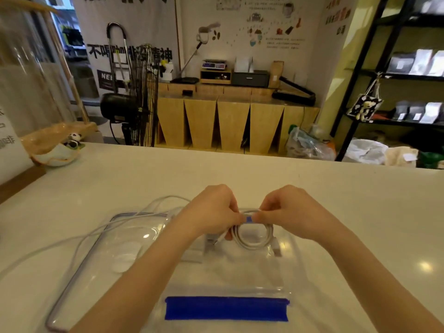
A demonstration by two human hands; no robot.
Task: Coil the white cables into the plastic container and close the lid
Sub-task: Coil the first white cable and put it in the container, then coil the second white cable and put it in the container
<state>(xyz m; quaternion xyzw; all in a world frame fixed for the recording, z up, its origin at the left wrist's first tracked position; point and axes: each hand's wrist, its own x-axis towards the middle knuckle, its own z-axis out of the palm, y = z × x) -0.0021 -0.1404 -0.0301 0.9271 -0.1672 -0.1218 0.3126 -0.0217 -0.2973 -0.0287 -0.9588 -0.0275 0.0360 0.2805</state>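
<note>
While both hands pinch a coiled white cable above the open container, the coil wants securing before it goes in.

Left hand (213, 210) and right hand (286, 210) meet at the top of the coiled cable (252, 236), fingertips closed on a small blue tie (249, 219) wrapped there; the loops hang below in a neat round bundle, with a plug end hanging at each side. To do this well, I judge, keep the loops pressed together while the tie is fastened, then lower the bundle flat into the clear container (293, 260), which sits just beneath on the white counter (360, 200) and bears a blue strip (227, 308) on its near edge. A second white cable (79, 239) lies loose, trailing across the clear lid (84, 265) resting beside the container on the left, uncoiled yet.
</note>
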